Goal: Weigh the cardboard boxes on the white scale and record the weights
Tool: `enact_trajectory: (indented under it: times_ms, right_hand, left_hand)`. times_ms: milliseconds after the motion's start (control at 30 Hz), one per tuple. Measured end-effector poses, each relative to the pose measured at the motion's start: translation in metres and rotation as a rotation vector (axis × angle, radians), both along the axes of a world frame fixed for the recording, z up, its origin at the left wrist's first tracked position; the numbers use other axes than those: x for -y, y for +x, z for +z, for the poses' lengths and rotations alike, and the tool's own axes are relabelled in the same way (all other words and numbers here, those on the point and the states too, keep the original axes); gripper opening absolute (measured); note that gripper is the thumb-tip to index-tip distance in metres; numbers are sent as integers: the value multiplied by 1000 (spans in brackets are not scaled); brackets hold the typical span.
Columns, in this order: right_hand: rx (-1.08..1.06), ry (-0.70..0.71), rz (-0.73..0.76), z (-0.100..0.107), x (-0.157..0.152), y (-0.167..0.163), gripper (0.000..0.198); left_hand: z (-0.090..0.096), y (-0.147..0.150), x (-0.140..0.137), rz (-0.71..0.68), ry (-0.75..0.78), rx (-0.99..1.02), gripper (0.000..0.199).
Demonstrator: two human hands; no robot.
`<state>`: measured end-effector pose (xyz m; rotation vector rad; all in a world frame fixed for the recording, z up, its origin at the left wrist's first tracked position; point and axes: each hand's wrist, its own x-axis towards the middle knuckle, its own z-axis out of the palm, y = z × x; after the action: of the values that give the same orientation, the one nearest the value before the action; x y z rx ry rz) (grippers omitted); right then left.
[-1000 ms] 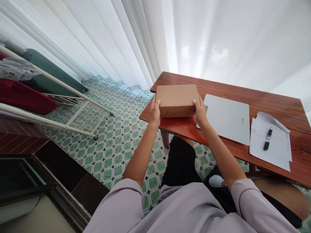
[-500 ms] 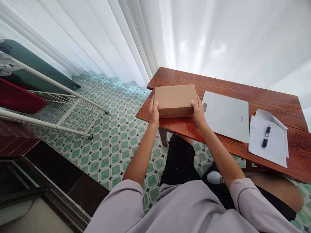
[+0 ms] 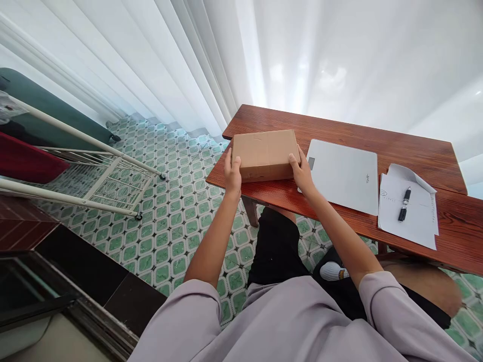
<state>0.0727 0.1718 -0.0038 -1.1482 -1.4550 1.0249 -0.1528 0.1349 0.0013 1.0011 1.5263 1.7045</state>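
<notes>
A brown cardboard box [image 3: 266, 151] is at the left end of the reddish wooden table [image 3: 332, 123]. My left hand [image 3: 233, 173] grips the box's left end, thumb on the near face. Around the right end my right hand [image 3: 301, 170] is closed, its thumb near the top edge. The fingers behind each end are partly hidden. Just right of my right hand lies a flat silver-white scale [image 3: 343, 176] with a small grey display.
Papers with handwriting [image 3: 409, 208] lie right of the scale, a black pen [image 3: 404, 203] on top. A white wheeled rack [image 3: 116, 181] stands on the green tiled floor at left. A white curtain [image 3: 181, 65] hangs behind the table.
The whole view has shifted a little, so table, scale and papers appear farther left. Both hands keep their hold on the box, which stays at the table's left end.
</notes>
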Motion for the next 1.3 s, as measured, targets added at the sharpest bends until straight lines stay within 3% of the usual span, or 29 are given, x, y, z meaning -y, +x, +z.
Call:
enact_trajectory:
  times_ms: [100, 200, 267, 367, 467, 667, 833, 933, 1000, 1167, 1300]
  right_hand:
    - [12, 60, -22, 5, 1, 14, 88]
    - [31, 207, -66, 21, 5, 44, 63]
    - [72, 273, -119, 35, 8, 70, 48]
    - [121, 292, -215, 56, 10, 115, 32]
    - [174, 291, -303, 72, 14, 162, 26]
    - [295, 301, -452, 84, 33, 246, 24]
    - [374, 240, -526, 69, 50, 298, 25]
    - [417, 209, -583, 52, 58, 321, 26]
    - [470, 181, -598, 40, 64, 333, 26]
    - [613, 109, -537, 12, 77, 354, 24]
    - [716, -10, -369, -6, 79, 361, 26]
  left_hand:
    - [12, 1, 4, 78, 56, -149, 68]
    - [36, 11, 10, 127, 170, -379, 61]
    - [56, 24, 14, 84, 252, -470, 59]
    - [88, 56, 17, -56, 320, -507, 58]
    - [114, 100, 18, -223, 275, -420, 52]
    - [130, 198, 19, -741, 226, -343, 38]
    - [114, 271, 22, -1250, 541, -686, 45]
    - [91, 309, 26, -1363, 749, -805, 43]
    - [70, 332, 29, -1341, 943, -928, 42]
    - [17, 374, 39, -1065, 1481, -1223, 40]
    - [-17, 390, 46, -1063, 1604, -1289, 33]
